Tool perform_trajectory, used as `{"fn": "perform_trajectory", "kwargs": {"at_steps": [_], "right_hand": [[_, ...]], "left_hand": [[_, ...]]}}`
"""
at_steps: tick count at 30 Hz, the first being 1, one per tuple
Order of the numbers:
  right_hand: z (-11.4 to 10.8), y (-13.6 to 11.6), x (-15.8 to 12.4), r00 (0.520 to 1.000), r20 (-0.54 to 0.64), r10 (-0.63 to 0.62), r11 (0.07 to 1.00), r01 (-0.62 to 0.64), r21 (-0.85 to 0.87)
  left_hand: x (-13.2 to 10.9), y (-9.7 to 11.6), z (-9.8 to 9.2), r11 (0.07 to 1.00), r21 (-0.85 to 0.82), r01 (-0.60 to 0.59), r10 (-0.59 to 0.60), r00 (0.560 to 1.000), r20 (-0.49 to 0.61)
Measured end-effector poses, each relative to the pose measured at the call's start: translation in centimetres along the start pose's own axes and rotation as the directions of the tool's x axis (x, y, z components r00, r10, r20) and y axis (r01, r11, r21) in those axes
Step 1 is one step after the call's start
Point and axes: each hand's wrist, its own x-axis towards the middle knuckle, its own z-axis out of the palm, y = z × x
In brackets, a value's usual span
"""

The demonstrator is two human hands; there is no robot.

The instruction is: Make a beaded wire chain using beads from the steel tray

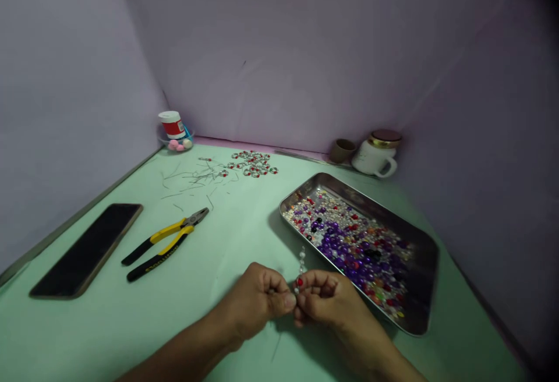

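"What's that between the fingers?"

"A short strand of pearly beads (301, 265), with one red bead low down, standing up just above the hands. The left hand (253, 299) and the right hand (325, 300) are curled and pressed close together, pinching its lower end between thumbs and fingertips."

"And the shiny thing beside them?"

"A steel tray (349, 191) with a smooth, sloping rim, just past the right hand. It's heaped with round beads (345, 248) in purple, pearl white, red and black."

"Any labels?"

"The yellow-and-black pliers (172, 233) have lettering on one grip, too small to read from here. The tub (172, 124) in the corner has a red band, nothing legible, and pink pom-poms (174, 145) sit at its foot."

"The rest of it?"

"A mint-green worktop (131, 335) holding cut wire pieces (196, 177), little beaded rings (253, 163), a dark phone (85, 251), a small brown cup (342, 150) and a white mug (373, 159) with a gold-rimmed lid. Lilac walls (279, 50) box it all in."
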Motion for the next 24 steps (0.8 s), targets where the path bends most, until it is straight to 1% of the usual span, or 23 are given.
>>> {"fn": "perform_trajectory", "kwargs": {"at_steps": [4,7,10,13,15,18,20,21,22,23,24], "right_hand": [[0.1,-0.8,-0.6,0.999,0.027,0.022,0.998,-0.023,0.054],[0.1,-0.9,-0.8,0.997,0.074,0.020,0.997,-0.025,0.077],[-0.1,-0.7,-0.7,0.996,0.086,0.003,0.997,-0.010,0.082],[-0.2,-0.4,-0.6,0.998,0.067,-0.014,0.996,0.007,0.094],[-0.2,-0.3,-0.5,0.998,0.046,-0.032,0.993,0.027,0.113],[0.0,-0.4,-0.5,0.997,-0.025,-0.073,0.989,0.075,0.125],[0.1,-0.5,-0.4,0.991,-0.085,-0.102,0.988,0.111,0.112],[0.2,-0.5,-0.4,0.987,-0.111,-0.120,0.987,0.131,0.097],[0.2,-0.6,-0.4,0.980,-0.137,-0.145,0.984,0.157,0.079],[0.3,-0.6,-0.4,0.972,-0.160,-0.173,0.981,0.184,0.055],[0.4,-0.7,-0.5,0.962,-0.181,-0.204,0.977,0.213,0.031]], "left_hand": [[0.2,0.1,-0.2,0.999,-0.040,0.015,-0.014,0.999,0.044],[0.2,0.1,-0.2,0.998,-0.054,0.019,-0.017,0.999,0.044],[0.2,0.0,0.0,1.000,-0.023,0.011,-0.010,0.999,0.041],[0.4,-0.4,0.1,0.998,0.039,-0.045,0.044,0.999,0.026],[0.6,-0.7,0.1,0.992,0.070,-0.106,0.105,0.994,0.023],[0.5,-0.9,0.0,0.976,0.100,-0.195,0.196,0.981,-0.001],[0.0,-0.8,-0.1,0.954,0.207,-0.216,0.234,0.970,-0.068],[-0.3,-0.7,-0.1,0.931,0.299,-0.210,0.251,0.962,-0.107],[-0.7,-0.7,-0.1,0.887,0.412,-0.210,0.286,0.949,-0.134],[-1.1,-0.7,0.0,0.813,0.533,-0.234,0.354,0.925,-0.134],[-1.4,-0.8,0.1,0.705,0.649,-0.286,0.446,0.890,-0.092]]}}
